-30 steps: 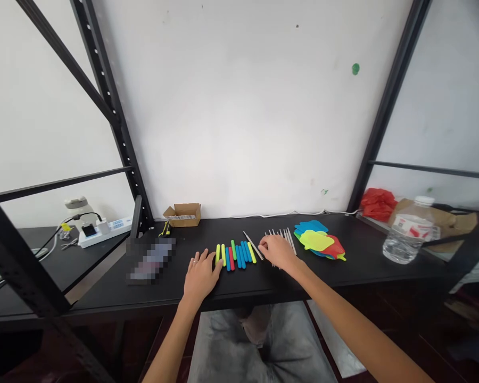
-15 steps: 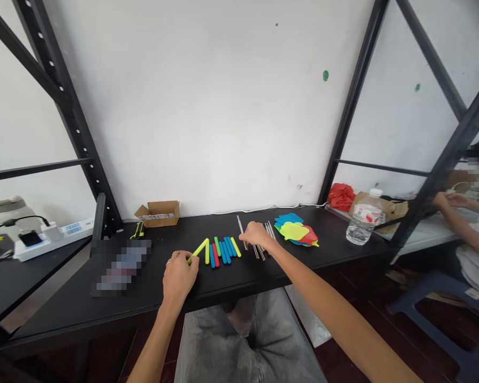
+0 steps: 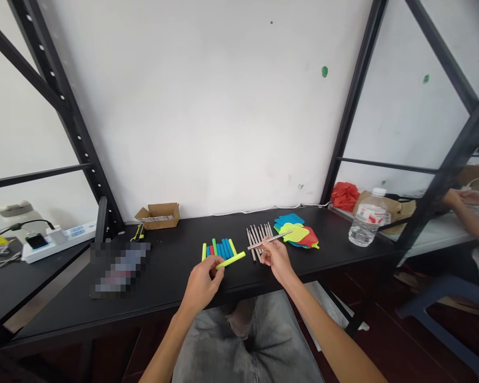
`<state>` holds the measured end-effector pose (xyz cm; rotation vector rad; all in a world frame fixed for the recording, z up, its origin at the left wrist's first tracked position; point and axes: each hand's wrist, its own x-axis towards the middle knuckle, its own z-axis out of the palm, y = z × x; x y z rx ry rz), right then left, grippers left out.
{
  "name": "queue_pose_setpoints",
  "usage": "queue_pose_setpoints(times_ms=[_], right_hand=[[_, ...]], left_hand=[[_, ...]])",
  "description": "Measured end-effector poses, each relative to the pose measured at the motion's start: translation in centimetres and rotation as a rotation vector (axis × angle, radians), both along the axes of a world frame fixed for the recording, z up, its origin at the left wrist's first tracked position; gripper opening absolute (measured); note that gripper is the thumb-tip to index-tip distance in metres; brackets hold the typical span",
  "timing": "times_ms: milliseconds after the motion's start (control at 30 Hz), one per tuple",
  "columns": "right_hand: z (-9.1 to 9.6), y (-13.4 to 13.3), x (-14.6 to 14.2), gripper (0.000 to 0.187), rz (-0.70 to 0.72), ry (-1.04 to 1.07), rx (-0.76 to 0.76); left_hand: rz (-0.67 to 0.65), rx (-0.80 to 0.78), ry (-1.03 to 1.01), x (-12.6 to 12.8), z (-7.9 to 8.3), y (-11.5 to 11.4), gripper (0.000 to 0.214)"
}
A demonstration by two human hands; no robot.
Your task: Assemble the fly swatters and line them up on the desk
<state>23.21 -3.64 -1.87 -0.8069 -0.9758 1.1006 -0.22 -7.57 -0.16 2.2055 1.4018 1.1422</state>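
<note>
My left hand [image 3: 206,277] pinches a yellow tube [image 3: 232,259], which points up to the right. Just behind it lies a row of blue tubes [image 3: 224,248], a red one, a green one and yellow ones, partly covered by the hand. My right hand [image 3: 277,259] grips a thin silver metal rod [image 3: 269,240], tilted up to the right. Its free end points at the tube in my left hand, with a small gap between them. More metal rods [image 3: 259,232] lie side by side behind my right hand. A pile of mesh pieces [image 3: 295,232], blue, yellow, red and green, lies to the right.
An open cardboard box [image 3: 159,215] and a yellow-black tool [image 3: 138,232] stand at the back left of the black table [image 3: 175,298]. Toward the right are a water bottle [image 3: 369,218] and a red plastic bag [image 3: 344,196]. Another person's arm [image 3: 469,213] shows at the right edge.
My left hand has lifted the yellow tube and moved right with it. My right hand has picked a metal rod from the group and brought it nearer to me.
</note>
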Motion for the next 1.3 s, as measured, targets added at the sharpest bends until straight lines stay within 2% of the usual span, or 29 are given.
queue_pose_setpoints(times_ms=[400, 733, 967, 1100, 1300], right_hand=[[0.0, -0.1, 0.0, 0.036, 0.049, -0.077, -0.011], [-0.2, 0.0, -0.1, 0.041, 0.042, -0.098, -0.024], [-0.2, 0.0, -0.1, 0.041, 0.043, -0.105, -0.024], [-0.2, -0.1, -0.1, 0.040, 0.056, -0.121, -0.011], [-0.2, -0.3, 0.1, 0.034, 0.097, -0.153, 0.040]], left_hand=[[0.049, 0.023, 0.034, 0.0, -0.1, -0.1, 0.023], [0.030, 0.028, 0.012, -0.2, 0.0, -0.1, 0.025], [0.022, -0.013, 0.012, -0.4, -0.4, 0.3, 0.031], [-0.024, -0.057, -0.016, -0.7, -0.8, 0.7, 0.033], [-0.045, -0.065, -0.008, -0.7, -0.9, 0.9, 0.030]])
